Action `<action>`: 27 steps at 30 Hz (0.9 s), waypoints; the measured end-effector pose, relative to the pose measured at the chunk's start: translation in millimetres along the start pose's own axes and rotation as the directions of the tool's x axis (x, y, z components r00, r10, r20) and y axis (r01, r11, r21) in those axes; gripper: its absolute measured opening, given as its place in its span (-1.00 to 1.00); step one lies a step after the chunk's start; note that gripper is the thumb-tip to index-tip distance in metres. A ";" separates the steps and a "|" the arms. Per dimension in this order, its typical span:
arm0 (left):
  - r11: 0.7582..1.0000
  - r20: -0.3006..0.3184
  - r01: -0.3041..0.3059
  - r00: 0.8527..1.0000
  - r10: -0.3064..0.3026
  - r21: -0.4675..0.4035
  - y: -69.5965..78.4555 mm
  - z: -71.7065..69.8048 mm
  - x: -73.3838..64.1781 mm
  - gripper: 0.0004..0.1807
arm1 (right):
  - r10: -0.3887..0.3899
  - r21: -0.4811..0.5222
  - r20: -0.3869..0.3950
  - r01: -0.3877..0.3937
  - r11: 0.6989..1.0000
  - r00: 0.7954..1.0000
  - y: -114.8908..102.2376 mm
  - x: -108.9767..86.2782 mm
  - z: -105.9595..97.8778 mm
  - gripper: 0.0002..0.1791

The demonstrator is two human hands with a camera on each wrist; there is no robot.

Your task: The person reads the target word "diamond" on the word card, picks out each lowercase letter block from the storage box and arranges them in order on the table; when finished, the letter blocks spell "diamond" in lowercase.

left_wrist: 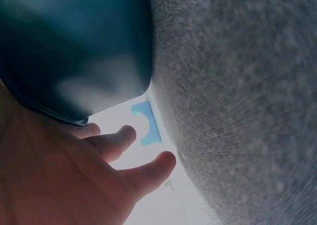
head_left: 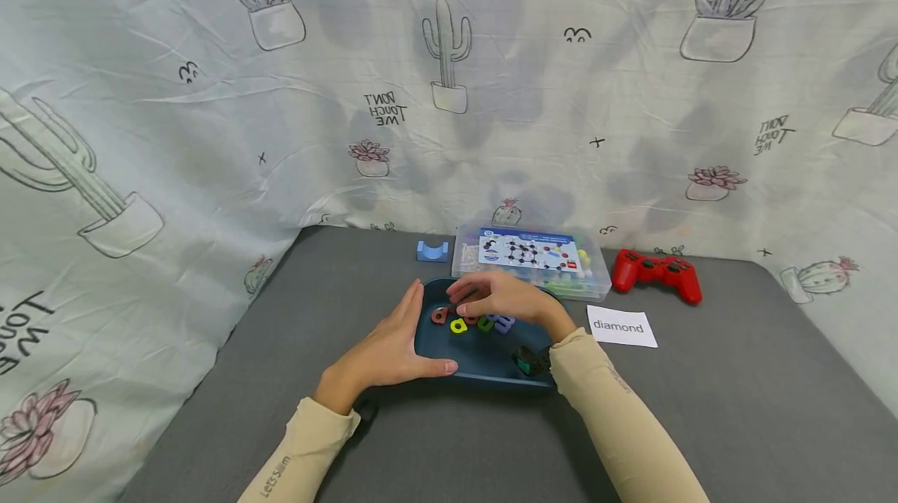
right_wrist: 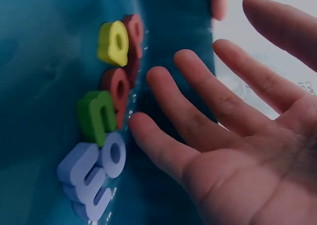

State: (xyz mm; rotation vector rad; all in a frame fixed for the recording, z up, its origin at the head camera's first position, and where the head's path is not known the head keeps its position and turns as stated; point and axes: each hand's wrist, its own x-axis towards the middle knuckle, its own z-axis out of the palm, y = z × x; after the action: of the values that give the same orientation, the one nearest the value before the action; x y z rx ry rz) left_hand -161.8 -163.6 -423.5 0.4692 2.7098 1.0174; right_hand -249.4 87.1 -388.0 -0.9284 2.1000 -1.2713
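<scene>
1. Left hand (head_left: 386,347) lay straight-fingered along the left wall of the tray (head_left: 477,356), thumb over the near rim, clasping nothing that I could see; I counted one tray.
2. Past its fingertips I had one notched blue block (head_left: 432,253), apart from the tray.
3. Next came the letters (right_wrist: 91,111), inside the tray along its far wall. Their row's long axis ran left to right, and I judged that the move hinged on this: it lay just beside the fingertips of the right hand (head_left: 501,296), reaching past them to the left. I counted one yellow, one green, two light blue and three red, one of those dark and mostly hidden.
4. That right hand was the nearer, fingers loosely spread, holding nothing; I couldn't tell whether it touched a letter.
5. Farther right I had one plastic box (head_left: 529,251) behind the tray, one "diamond" card (head_left: 622,327) and one red controller (head_left: 656,274).
</scene>
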 end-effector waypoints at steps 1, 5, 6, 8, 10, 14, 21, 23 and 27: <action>1.000 0.000 0.002 1.000 -0.002 0.000 -0.1 -0.3 -0.1 0.50 | -0.002 0.000 0.008 0.002 1.000 1.000 0.8 1.0 0.5 -0.48; 1.000 0.000 -0.001 1.000 0.001 -0.002 -1.0 -0.6 0.8 0.49 | -0.011 -0.010 0.016 0.012 1.000 1.000 2.5 2.7 1.7 -0.51; 1.000 0.000 -0.001 1.000 0.001 -0.004 -0.7 -0.7 0.7 0.49 | -0.012 -0.013 0.015 0.012 1.000 1.000 2.2 2.5 2.0 -0.51; 1.000 0.002 -0.001 1.000 0.001 -0.008 -0.4 -0.7 0.7 0.49 | -0.005 -0.018 0.009 0.005 1.000 1.000 2.4 2.0 2.0 -0.51; 1.000 0.004 0.001 1.000 -0.001 -0.014 -0.4 -0.9 0.6 0.49 | 0.004 -0.038 -0.002 -0.004 0.999 1.000 3.7 1.6 1.6 -0.51; 1.000 0.006 0.002 1.000 -0.002 -0.028 -0.6 -1.2 -0.4 0.49 | 0.031 -0.112 -0.010 -0.032 0.993 0.999 9.7 2.0 1.8 -0.49; 0.999 0.014 0.001 1.000 -0.001 -0.041 -1.5 -0.4 0.7 0.49 | 0.058 -0.213 -0.014 -0.059 0.975 0.998 15.7 3.2 0.2 -0.53; 0.999 0.012 -0.003 1.000 0.004 -0.044 -2.2 -0.1 1.5 0.48 | 0.054 -0.221 -0.016 -0.057 0.974 0.998 15.9 2.7 -0.5 -0.55; 0.999 0.013 -0.007 1.000 0.007 -0.047 -3.5 0.2 2.6 0.48 | 0.059 -0.222 -0.012 -0.060 0.973 0.998 17.0 2.3 -1.4 -0.55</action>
State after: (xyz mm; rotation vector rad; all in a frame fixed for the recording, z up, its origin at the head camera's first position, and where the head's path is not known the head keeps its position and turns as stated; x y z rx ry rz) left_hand -165.0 -165.0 -426.3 0.4757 2.6677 1.0740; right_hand -256.7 91.6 -402.9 -0.9476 2.2910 -1.0238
